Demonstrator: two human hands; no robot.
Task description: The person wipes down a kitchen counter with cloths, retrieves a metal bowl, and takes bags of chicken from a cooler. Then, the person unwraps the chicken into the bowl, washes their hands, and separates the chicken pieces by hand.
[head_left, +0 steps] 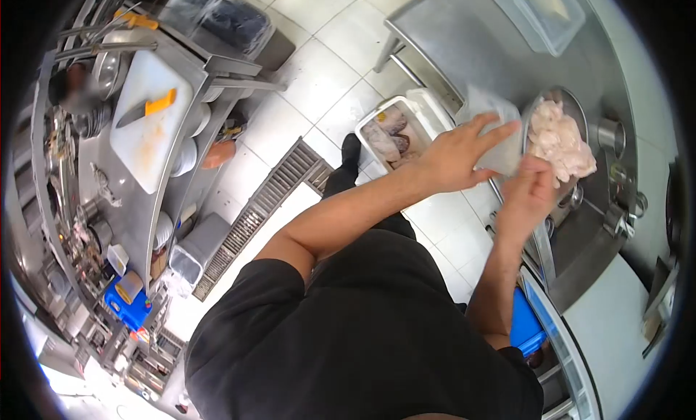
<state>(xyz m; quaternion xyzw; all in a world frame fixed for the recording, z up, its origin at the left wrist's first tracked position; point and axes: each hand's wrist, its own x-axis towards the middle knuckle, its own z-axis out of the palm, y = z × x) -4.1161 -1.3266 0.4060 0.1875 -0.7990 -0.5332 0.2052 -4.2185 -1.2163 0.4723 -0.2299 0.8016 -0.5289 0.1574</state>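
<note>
Bag at R of ctr is partly hidden under L hand; see-thru & creased, so its outline's hard to read. R hand hides low L part of meat, heaped in bowl. L forearm overlaps lower part of white tub; its contents only partly show. Black fisheye border cuts off corners; dark blur, far L.

L arm reaches up & R across frame, fingers spread wide, thumb apart, over bag. R arm comes up from lower R, fingers bent narrow by bag's lower R edge; can't tell if they grip it.

Counter edge runs diag. from top ctr down past hands. Bowl's just R of bag. Tile floor spans top ctr, btwn counter & L worktop.
</note>
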